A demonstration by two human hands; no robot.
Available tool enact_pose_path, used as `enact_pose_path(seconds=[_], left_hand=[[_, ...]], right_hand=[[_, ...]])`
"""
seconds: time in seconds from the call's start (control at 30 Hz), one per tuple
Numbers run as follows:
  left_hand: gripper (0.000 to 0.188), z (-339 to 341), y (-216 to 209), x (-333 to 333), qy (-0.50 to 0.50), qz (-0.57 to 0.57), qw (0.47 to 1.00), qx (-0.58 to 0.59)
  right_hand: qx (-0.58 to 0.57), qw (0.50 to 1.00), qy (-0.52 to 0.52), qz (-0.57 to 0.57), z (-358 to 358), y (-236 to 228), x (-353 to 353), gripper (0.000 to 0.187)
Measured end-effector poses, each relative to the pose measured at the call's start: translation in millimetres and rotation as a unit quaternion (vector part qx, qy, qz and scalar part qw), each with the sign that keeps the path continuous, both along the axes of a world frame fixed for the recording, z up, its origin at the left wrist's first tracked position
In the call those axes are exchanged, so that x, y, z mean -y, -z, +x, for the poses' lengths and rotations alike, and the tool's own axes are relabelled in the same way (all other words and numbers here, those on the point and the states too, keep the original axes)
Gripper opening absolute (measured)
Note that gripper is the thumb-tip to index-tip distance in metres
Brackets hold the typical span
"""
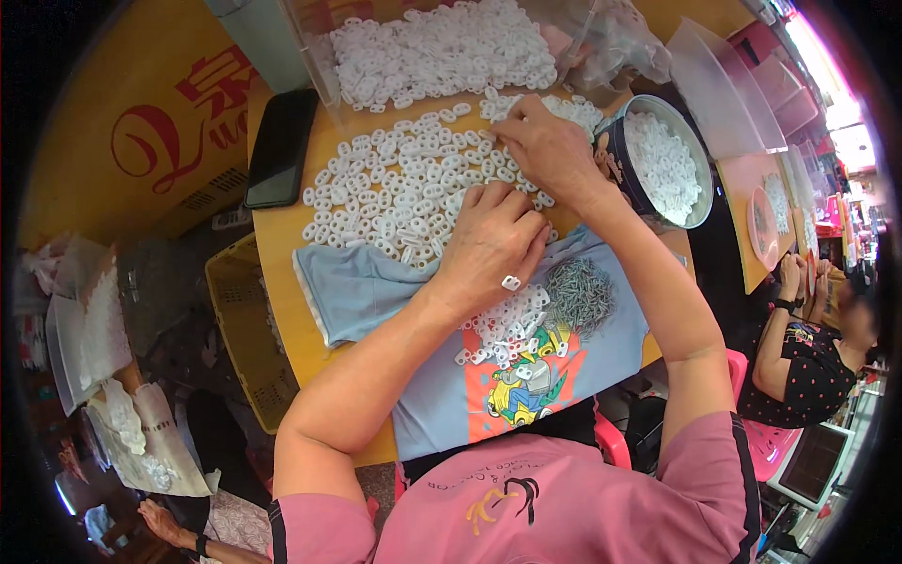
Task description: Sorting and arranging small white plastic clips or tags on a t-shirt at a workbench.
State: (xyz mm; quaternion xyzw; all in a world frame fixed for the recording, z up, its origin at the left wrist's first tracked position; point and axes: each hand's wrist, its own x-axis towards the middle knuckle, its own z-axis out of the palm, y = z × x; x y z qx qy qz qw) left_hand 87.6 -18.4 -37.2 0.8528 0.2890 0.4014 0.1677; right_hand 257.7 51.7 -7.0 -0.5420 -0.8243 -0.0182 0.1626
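Note:
Small white oval plastic pieces with two holes [376,188] lie spread over a yellow table. My left hand [493,235] is curled over the near edge of this spread, fingers bent and bunched together; its fingertips and anything in them are hidden. Farther out and to the right, my right hand [550,146] reaches down with bent fingers to the pieces; what it pinches does not show. A blue-grey cloth with a colourful print [432,404] covers the table's near edge. On it lie a heap of smaller white plastic pieces [507,324] and a pile of grey metal nails or screws [581,296].
A clear bin of white pieces [442,56] stands at the back. To the right is a round tub [697,209] full of white parts. A black phone [282,150] lies at the left, above a yellow crate [249,329]. Another person [799,367] sits far right.

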Motion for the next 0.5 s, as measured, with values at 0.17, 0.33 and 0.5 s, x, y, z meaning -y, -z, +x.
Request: enact_pose_path(seconds=[0.17, 0.33, 0.5], left_hand=[[0.009, 2, 0, -1, -0.004, 0.008, 1.0, 0.018], [0.009, 3, 2, -2, -0.003, 0.01, 1.0, 0.025], [0.009, 3, 2, -1, 0.001, 0.004, 1.0, 0.022]], right_hand=[[-0.114, 0.992, -0.052, 0.012, 9, 2, -3, 0.018], [-0.083, 0.996, 0.027, 0.011, 11, -5, 5, 0.018], [-0.155, 0.984, -0.091, -0.011, 12, 0, 1, 0.017]])
